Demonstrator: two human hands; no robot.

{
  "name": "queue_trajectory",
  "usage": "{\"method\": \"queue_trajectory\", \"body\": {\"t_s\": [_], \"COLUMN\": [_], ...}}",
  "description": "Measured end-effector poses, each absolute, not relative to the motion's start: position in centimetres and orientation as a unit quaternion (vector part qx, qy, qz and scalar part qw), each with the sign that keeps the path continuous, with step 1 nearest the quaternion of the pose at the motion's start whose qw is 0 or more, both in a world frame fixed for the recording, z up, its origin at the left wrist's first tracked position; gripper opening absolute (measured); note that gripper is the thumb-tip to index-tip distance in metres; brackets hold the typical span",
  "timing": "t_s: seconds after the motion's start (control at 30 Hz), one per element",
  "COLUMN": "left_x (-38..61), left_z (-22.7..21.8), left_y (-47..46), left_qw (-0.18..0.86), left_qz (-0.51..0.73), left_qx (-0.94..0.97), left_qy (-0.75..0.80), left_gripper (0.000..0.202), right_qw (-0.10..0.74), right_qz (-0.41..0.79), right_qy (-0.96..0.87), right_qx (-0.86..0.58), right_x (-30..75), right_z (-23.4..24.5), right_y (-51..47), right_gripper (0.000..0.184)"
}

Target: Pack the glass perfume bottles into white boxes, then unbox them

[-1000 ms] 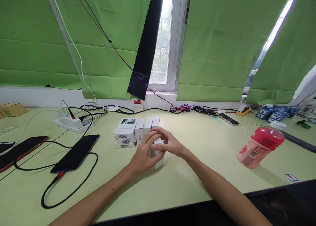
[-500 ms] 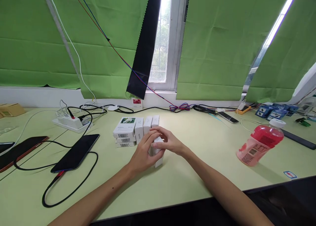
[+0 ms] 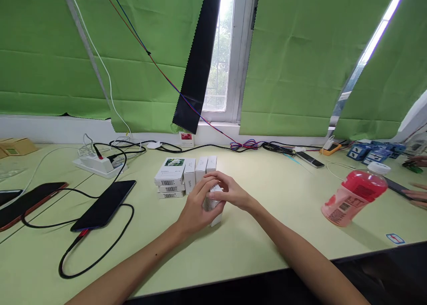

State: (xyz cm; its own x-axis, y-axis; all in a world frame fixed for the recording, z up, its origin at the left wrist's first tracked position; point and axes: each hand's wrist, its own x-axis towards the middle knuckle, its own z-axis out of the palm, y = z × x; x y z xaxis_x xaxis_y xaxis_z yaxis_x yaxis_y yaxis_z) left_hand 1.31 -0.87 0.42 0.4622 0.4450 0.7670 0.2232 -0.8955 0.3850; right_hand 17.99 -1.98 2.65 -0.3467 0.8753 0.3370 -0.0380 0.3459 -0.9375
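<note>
A small white box (image 3: 216, 219) stands upright on the pale green table (image 3: 247, 247), at the middle front. My left hand (image 3: 199, 206) wraps round its left and near sides, the thumb across the front. From the right, my right hand (image 3: 231, 191) closes over its top, the fingers overlapping those of the left. Much of the box is hidden by my hands. Just behind, three white boxes (image 3: 190, 176) stand on edge side by side. To their left is a pile of flat white boxes (image 3: 169, 175) with barcodes and a flower picture on the top one.
At left lie a black phone (image 3: 105, 206) on a cable, a brown-cased phone (image 3: 31, 202) and a white power strip (image 3: 96, 162). A pink drink bottle (image 3: 355, 196) leans at right. Another person's hand (image 3: 416, 194) is at the right edge, near blue boxes (image 3: 370, 152).
Another person's hands have come into view at the right edge. My hands keep the same hold on the box. The whole view has shifted slightly.
</note>
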Motion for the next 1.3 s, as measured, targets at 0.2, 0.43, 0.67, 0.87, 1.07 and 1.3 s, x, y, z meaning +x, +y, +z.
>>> {"method": "queue_trajectory", "body": {"t_s": [0.2, 0.43, 0.67, 0.87, 1.07, 1.3], "left_x": [1.3, 1.2, 1.1, 1.1, 0.9, 0.8], "left_z": [0.5, 0.4, 0.1, 0.0, -0.7, -0.1], "left_y": [-0.7, -0.3, -0.1, -0.3, -0.4, -0.4], "left_qw": [0.076, 0.032, 0.02, 0.026, 0.085, 0.01], "left_qz": [0.505, 0.536, 0.561, 0.55, 0.523, 0.559], "left_qx": [0.835, 0.823, 0.807, 0.812, 0.822, 0.807], "left_qy": [0.205, 0.185, 0.183, 0.194, 0.207, 0.192], "left_gripper": [0.043, 0.045, 0.047, 0.053, 0.072, 0.071], "right_qw": [0.473, 0.471, 0.478, 0.495, 0.457, 0.434], "right_qz": [0.47, 0.461, 0.466, 0.46, 0.442, 0.448], "right_qy": [-0.669, -0.674, -0.665, -0.665, -0.707, -0.709], "right_qx": [-0.328, -0.333, -0.334, -0.318, -0.311, -0.328], "right_x": [18.0, 17.8, 17.5, 17.4, 17.8, 17.6], "right_z": [2.7, 2.7, 2.5, 2.4, 2.2, 2.1], "right_y": [-2.0, -2.1, -2.1, -2.0, -1.9, -2.3], "right_gripper": [0.046, 0.042, 0.037, 0.048, 0.076, 0.105]}}
